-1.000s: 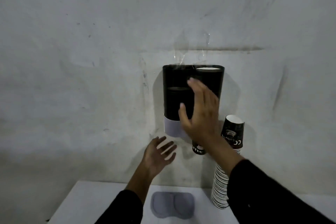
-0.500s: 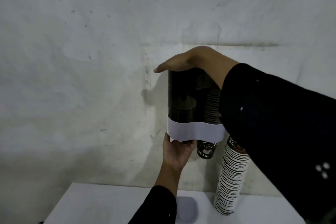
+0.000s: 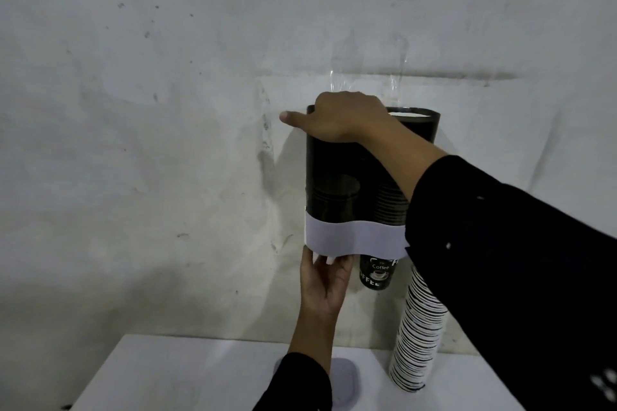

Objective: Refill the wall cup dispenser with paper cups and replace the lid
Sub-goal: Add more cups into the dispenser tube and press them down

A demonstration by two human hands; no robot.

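The wall dispenser [image 3: 337, 177] has two dark see-through tubes and a white band at the bottom. My right hand [image 3: 340, 117] lies over the open top of the left tube, thumb stretched left, fingers dipping behind the rim and hidden. My left hand [image 3: 325, 284] reaches up under the left tube, its fingertips touching the underside of the white band, nothing in it. The left tube holds a few cups [image 3: 334, 200] low down. The right tube is full to its rim, and a coffee cup [image 3: 379, 272] sticks out below it.
A tall stack of paper cups [image 3: 419, 334] stands on the white table [image 3: 183, 377] at the right, against the wall. The grey lid [image 3: 345, 380] lies on the table, partly hidden by my left forearm. My right sleeve covers the dispenser's right side.
My right hand rose from in front of the dispenser to the top of the left tube and now curls into it. My left hand moved up under the left tube.
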